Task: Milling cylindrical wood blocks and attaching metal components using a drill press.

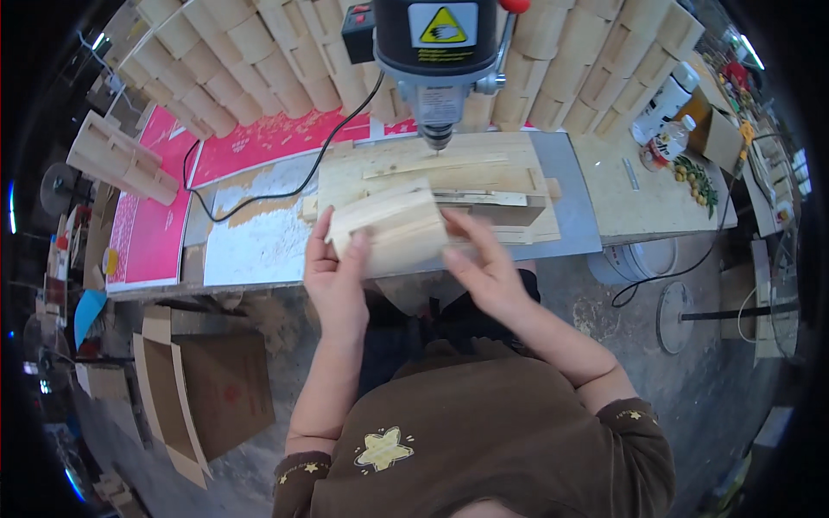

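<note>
L hand (335, 281) pinches L end of the wood block (393, 226), thumb on the near face, fingers behind. R hand (492, 272) is at the R end, fingers bent round it, blurred; can't tell if it's gripping or just touching. Block's in front of the jig (484, 198), near the bench's front edge; can't tell if it touches anything below.

Clock dirs from block. Risks: drill bit (438, 154) at 1 o'clk, past the jig. Can't tell if it's spinning; if so, fingers strayed that way = cut. R grip slack → block tips off L thumb, drops or dents. Chips under the block → poor seating, hole off-line. Black cable (321, 160) loops loose at 10 o'clk; a snag could tug whatever it feeds.

Mat'ls: block pale, bare timber, straight grain, rounded-looking face w/ a lengthwise step. Jig = pale wood strips, squared R end at 3 o'clk, on a flat wood board (341, 168), over a smooth grey plate (566, 177). Drill press (436, 43) dark housing, metal chuck. Stacked wood pcs (250, 43) 11 to 1 o'clk, curved faces, same pale timber. Pink sheet (155, 242) 9 o'clk, glossy. Open cardboard box (229, 388) on floor, 7-8 o'clk.
</note>
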`<state>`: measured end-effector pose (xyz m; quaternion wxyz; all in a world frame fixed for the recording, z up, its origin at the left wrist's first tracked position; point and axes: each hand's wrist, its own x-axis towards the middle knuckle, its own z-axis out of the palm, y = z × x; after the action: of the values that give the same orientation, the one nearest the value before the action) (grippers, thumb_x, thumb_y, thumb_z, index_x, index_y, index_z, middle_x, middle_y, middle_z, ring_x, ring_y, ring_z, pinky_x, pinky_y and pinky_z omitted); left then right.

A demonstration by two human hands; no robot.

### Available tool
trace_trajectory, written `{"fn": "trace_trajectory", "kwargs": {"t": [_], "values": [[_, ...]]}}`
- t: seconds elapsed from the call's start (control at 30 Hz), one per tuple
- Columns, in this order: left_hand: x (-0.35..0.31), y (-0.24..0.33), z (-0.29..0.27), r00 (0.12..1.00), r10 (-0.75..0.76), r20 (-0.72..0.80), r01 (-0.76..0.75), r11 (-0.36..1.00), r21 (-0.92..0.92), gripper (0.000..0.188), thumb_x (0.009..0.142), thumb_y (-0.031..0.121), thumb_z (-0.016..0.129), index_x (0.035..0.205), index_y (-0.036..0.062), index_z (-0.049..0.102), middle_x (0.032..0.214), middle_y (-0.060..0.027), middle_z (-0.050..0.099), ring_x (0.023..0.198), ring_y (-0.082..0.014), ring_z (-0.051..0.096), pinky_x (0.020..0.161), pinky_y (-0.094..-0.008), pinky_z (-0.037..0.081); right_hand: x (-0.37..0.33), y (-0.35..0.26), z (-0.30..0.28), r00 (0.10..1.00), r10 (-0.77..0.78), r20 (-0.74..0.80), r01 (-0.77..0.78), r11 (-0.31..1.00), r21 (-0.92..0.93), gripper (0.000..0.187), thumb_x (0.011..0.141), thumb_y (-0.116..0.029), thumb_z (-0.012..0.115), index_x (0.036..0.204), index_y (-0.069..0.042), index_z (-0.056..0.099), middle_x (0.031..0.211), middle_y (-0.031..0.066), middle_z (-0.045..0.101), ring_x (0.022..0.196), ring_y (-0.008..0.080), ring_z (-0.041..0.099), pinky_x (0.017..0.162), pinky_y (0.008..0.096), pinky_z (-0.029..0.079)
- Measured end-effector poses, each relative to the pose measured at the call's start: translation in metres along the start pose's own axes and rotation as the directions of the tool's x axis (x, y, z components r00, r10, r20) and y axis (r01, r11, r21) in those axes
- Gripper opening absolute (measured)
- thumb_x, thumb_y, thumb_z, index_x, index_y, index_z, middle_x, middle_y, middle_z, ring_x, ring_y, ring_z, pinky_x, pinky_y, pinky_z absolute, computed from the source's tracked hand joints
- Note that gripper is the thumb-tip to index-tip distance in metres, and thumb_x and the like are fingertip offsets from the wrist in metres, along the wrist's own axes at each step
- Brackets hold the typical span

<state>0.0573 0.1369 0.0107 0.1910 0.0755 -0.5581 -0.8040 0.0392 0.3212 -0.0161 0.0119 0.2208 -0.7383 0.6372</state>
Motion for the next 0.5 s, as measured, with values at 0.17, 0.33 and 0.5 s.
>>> {"fn": "trace_trajectory", "kwargs": {"t": [0.17,0.33,0.5], "values": [[0.02,-0.003,-0.041,0.992,0.032,-0.124,-0.016,0.991,0.132,0.045,0.087,0.01,0.059,0.127,-0.0028,0.045,0.111,-0.0106,0.058,0.096,-0.0133,0.057,0.086,-0.0268,0.046,0.019,0.011,-0.061,0.943,-0.268,-0.194,-0.042,0.485,-0.874,0.045,0.072,-0.029,0.073,0.109,-0.008,0.059,0.114,0.0182,0.047,0.108,0.0346,0.042,0.092,0.0451,0.035],[0.039,-0.034,-0.044,0.993,-0.055,-0.106,0.076,0.976,0.205,0.052,0.082,0.012,0.067,0.127,-0.0057,0.046,0.075,0.0027,0.053,0.066,-0.0018,0.047,0.059,-0.0165,0.036,0.03,0.059,-0.092,0.982,-0.16,-0.103,0.027,0.656,-0.755,0.037,0.073,-0.015,0.073,0.106,-0.007,0.059,0.11,0.0139,0.051,0.103,0.0316,0.046,0.087,0.0397,0.039],[0.041,-0.053,-0.039,0.99,-0.08,-0.116,0.099,0.98,0.17,0.053,0.081,0.016,0.069,0.126,-0.0053,0.049,0.063,0.0098,0.034,0.056,0.0003,0.03,0.051,-0.0172,0.024,0.037,0.064,-0.096,0.993,-0.035,-0.113,-0.02,0.892,-0.451,0.034,0.075,-0.004,0.069,0.106,-0.004,0.057,0.1,0.0114,0.052,0.09,0.0249,0.053,0.078,0.0305,0.045]]}}
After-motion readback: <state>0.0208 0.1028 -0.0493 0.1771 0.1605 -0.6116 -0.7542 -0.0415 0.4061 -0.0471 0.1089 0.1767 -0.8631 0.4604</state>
